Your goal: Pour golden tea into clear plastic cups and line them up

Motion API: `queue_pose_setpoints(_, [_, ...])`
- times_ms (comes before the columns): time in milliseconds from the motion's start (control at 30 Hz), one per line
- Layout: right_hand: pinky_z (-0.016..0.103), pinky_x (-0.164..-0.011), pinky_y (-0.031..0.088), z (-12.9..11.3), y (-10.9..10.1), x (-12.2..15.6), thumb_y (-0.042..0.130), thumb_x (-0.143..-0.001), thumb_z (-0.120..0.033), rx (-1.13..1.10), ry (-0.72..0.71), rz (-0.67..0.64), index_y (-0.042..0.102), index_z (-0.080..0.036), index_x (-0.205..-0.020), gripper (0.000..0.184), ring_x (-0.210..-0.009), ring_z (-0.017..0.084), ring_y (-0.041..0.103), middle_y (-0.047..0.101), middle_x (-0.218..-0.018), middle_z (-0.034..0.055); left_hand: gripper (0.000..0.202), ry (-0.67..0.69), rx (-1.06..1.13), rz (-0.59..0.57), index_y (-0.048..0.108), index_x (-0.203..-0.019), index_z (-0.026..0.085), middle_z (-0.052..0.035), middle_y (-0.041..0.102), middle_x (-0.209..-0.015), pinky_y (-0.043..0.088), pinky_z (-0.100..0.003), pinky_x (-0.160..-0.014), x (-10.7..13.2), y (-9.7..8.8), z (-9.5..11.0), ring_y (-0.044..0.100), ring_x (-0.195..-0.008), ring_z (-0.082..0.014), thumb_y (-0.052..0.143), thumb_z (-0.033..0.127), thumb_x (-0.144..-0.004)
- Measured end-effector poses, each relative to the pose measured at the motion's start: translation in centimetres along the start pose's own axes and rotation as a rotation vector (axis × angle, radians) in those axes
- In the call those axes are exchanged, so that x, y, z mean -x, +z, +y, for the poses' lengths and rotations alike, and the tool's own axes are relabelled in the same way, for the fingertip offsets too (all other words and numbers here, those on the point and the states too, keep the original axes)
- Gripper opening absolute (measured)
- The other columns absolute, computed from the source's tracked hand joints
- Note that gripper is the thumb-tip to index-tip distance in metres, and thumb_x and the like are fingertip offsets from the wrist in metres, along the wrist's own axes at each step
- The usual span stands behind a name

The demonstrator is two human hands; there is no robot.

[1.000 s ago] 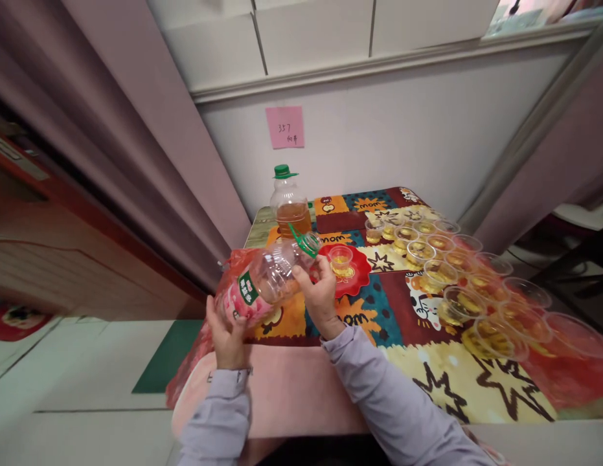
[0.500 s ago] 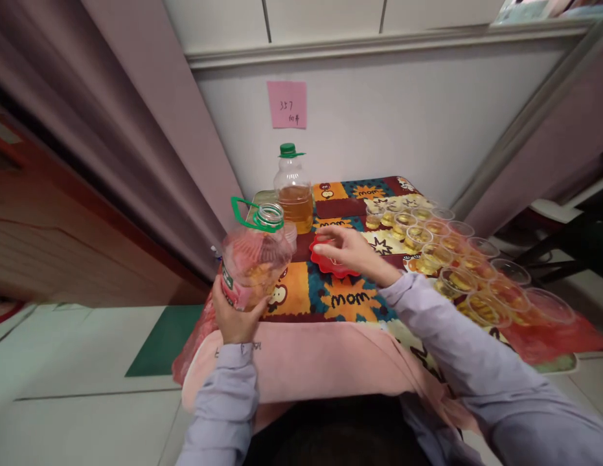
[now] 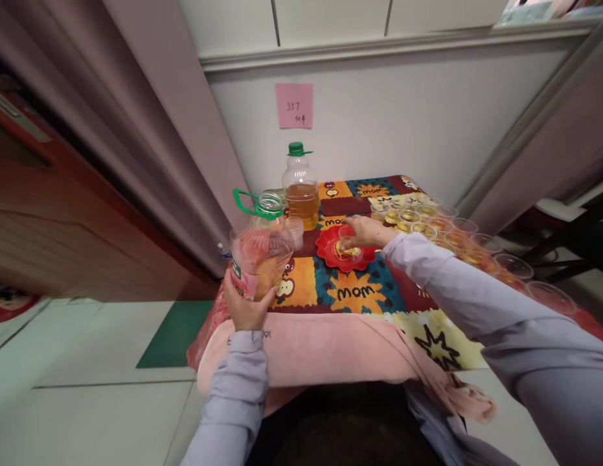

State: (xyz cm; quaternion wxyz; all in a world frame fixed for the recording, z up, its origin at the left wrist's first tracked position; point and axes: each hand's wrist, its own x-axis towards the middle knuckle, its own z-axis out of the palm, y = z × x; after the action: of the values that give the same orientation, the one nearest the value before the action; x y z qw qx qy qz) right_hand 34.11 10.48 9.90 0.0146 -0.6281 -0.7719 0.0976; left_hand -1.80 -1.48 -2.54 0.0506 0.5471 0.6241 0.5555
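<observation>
My left hand is wrapped round the lower part of a large clear plastic jug, which has a green handle and an uncapped mouth. It holds some yellowish liquid and stands slightly tilted at the table's left side. Over a red scalloped plate with a gold pattern, my right hand grips a small clear plastic cup. The plate's pattern shows behind the cup, so I cannot tell whether there is liquid in it. A stack of clear cups is beside the jug, partly hidden by it.
Behind stands a second jug, green-capped and part full of amber liquid. Rows of clear cups with yellow liquid fill the table's right side, partly behind my right arm. A pink cloth covers the near edge. A pink note hangs on the wall.
My right hand has shifted slightly right and up from over the plate, uncovering more of it, and a cup now shows at its fingers. My left hand stays on the jug.
</observation>
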Motion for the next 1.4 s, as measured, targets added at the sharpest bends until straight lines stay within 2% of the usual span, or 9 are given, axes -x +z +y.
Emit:
queue_pose_setpoints(167, [0.045,-0.105,0.058,-1.5,0.0,-0.3,0.088,-0.088,-0.039,0.092,0.059,-0.002,0.071,-0.017,-0.146,0.064,-0.132,0.04,0.075,0.074,-0.146,0.0253,0.124,-0.006,-0.014,-0.003,0.041,-0.164,0.017,-0.0288,0.049,-0.168,0.031,-0.064,-0.133,0.0,0.0,-0.1,0.047,-0.159,-0.0462,0.102,0.049,-0.061])
queue_pose_setpoints(367, [0.045,-0.104,0.057,-1.5,0.2,-0.4,0.087,-0.089,-0.039,0.09,0.103,0.009,0.073,-0.016,-0.141,0.059,-0.129,0.039,0.077,0.078,-0.139,0.0255,0.123,0.046,-0.028,0.019,0.042,-0.163,0.013,-0.0304,0.052,-0.164,0.034,-0.063,-0.132,-0.1,0.1,-0.5,0.048,-0.157,-0.0464,0.1,0.052,-0.062])
queue_pose_setpoints(567, [0.043,-0.105,0.054,-1.0,-0.1,0.3,0.086,-0.09,-0.046,0.081,0.114,0.086,0.058,-0.016,-0.157,0.078,-0.13,0.038,0.075,0.077,-0.141,0.0245,0.124,0.023,-0.059,0.024,0.042,-0.163,0.015,-0.0289,0.051,-0.166,0.034,-0.064,-0.132,-0.3,0.1,-0.5,0.048,-0.158,-0.0467,0.1,0.051,-0.06])
queue_pose_setpoints(700, [0.043,-0.099,0.056,2.0,-2.9,0.5,0.084,-0.09,-0.053,0.019,0.16,0.197,0.053,-0.019,-0.161,0.084,-0.126,0.039,0.076,0.078,-0.138,0.0228,0.126,0.021,-0.058,0.021,0.042,-0.164,0.016,-0.0272,0.052,-0.166,0.035,-0.065,-0.132,-0.3,0.0,-0.2,0.049,-0.157,-0.0467,0.101,0.052,-0.058])
queue_pose_setpoints(867, [0.044,-0.095,0.056,8.3,-5.4,0.5,0.086,-0.087,-0.053,0.001,0.232,0.33,0.055,-0.015,-0.161,0.089,-0.123,0.04,0.076,0.078,-0.137,0.0244,0.127,0.011,-0.05,0.013,0.041,-0.165,0.015,-0.0274,0.05,-0.167,0.032,-0.064,-0.134,-0.4,0.0,0.2,0.048,-0.158,-0.0461,0.1,0.053,-0.058])
queue_pose_setpoints(967, [0.044,-0.097,0.055,11.1,-4.5,0.7,0.087,-0.087,-0.051,0.059,0.252,0.313,0.053,-0.014,-0.163,0.091,-0.124,0.041,0.075,0.078,-0.138,0.0245,0.129,0.015,-0.051,0.005,0.04,-0.165,0.014,-0.0284,0.049,-0.168,0.032,-0.064,-0.134,-0.5,0.0,0.2,0.046,-0.159,-0.0472,0.1,0.054,-0.058])
queue_pose_setpoints(1067, [0.042,-0.097,0.053,12.3,-3.0,1.1,0.086,-0.089,-0.05,0.111,0.242,0.265,0.053,-0.015,-0.164,0.089,-0.125,0.04,0.074,0.078,-0.139,0.0229,0.129,0.027,-0.067,-0.006,0.039,-0.165,0.013,-0.0298,0.047,-0.168,0.032,-0.066,-0.133,-0.6,-0.1,0.1,0.045,-0.158,-0.0485,0.099,0.055,-0.059])
queue_pose_setpoints(1233, [0.042,-0.102,0.049,12.5,-1.2,0.9,0.083,-0.092,-0.05,0.165,0.203,0.203,0.062,-0.017,-0.156,0.074,-0.127,0.038,0.074,0.078,-0.141,0.0212,0.129,0.044,-0.081,-0.031,0.037,-0.166,0.015,-0.0305,0.045,-0.169,0.03,-0.067,-0.133,-0.6,-0.3,0.0,0.042,-0.16,-0.0499,0.099,0.056,-0.061])
queue_pose_setpoints(1400, [0.046,-0.108,0.044,12.6,0.0,0.4,0.079,-0.094,-0.052,0.203,0.199,0.147,0.071,-0.015,-0.141,0.06,-0.124,0.039,0.074,0.081,-0.131,0.0226,0.129,0.055,-0.091,0.011,0.042,-0.164,0.015,-0.0283,0.052,-0.165,0.033,-0.066,-0.132,-0.6,-0.1,-0.2,0.049,-0.155,-0.0485,0.1,0.058,-0.058])
